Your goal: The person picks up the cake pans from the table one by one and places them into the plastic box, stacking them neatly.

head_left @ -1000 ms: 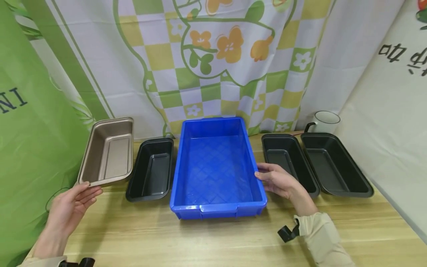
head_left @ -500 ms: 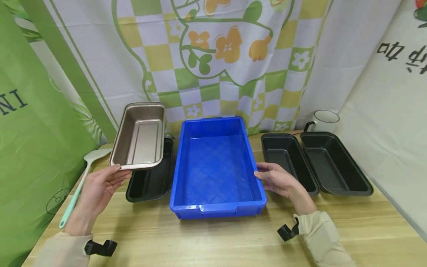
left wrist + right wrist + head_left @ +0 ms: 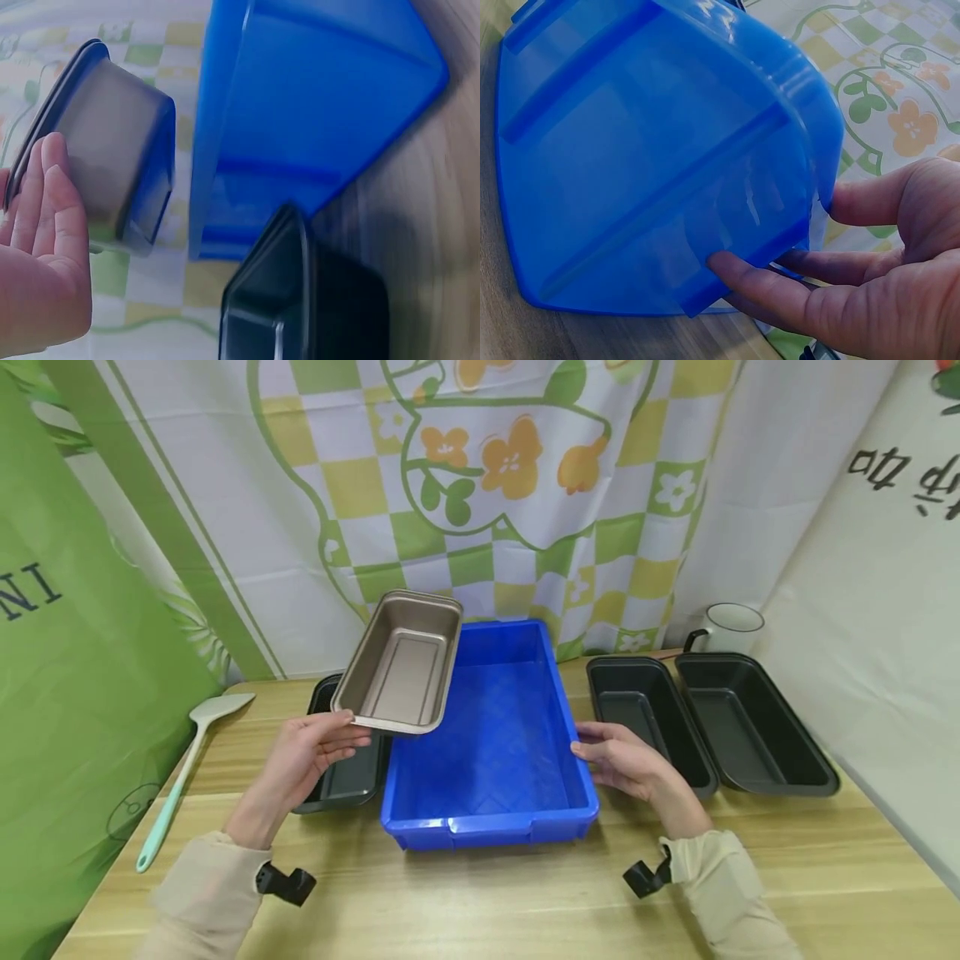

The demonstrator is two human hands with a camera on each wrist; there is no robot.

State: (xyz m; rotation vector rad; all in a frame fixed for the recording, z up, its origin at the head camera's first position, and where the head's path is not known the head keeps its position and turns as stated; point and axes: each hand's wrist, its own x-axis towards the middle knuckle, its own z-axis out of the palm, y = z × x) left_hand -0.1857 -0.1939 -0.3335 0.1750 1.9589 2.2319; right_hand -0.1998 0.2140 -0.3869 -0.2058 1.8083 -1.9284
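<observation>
Pan (image 3: 405,668) lifted, tub (image 3: 491,833) steadied: that much is done, as we read it, while the pan is not yet set down. Our left hand (image 3: 307,756) pinches the pan's near rim, thumb on top and fingers beneath, so it hangs tilted just left of the frame's middle, overlapping the tub's left edge. The left wrist view shows a gap between pan and tub, but it is blurred, so we cannot say quite how high the pan hangs. Our right hand (image 3: 618,760) grips the tub's right rim, right of centre.

Half a second ago we had the pan further left, in front of the left black pan (image 3: 348,781); the spatula (image 3: 177,785) at far left is now unblocked. The tub and our right hand have stayed put.
</observation>
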